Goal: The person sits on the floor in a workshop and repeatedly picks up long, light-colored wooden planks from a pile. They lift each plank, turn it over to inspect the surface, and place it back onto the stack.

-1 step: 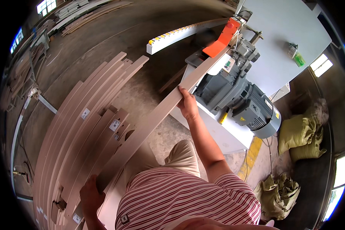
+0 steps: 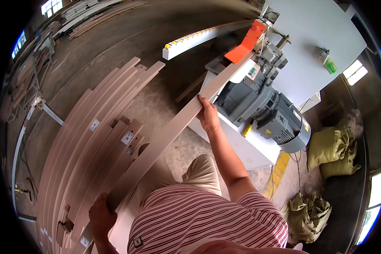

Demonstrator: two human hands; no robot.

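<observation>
A long brown-pink board (image 2: 167,134) runs slantwise from my lower left up to the machine at the upper right. Its far end passes under an orange guard (image 2: 246,44). My right hand (image 2: 208,115) grips the board's right edge around mid-length, thumb over the upper face. Lower down, my left hand (image 2: 101,213) is closed on the near part of the same board; its fingertips are partly hidden. Beside the board, the grey motor (image 2: 283,120) sits on the machine's white base (image 2: 245,148).
Several similar boards (image 2: 84,127) are stacked at left, some bearing white labels. Beyond them stands a white rail with yellow rollers (image 2: 190,43). A yellow-handled tool (image 2: 247,128) lies by the motor. Olive sacks (image 2: 330,148) and a crumpled sack (image 2: 309,216) rest on the right.
</observation>
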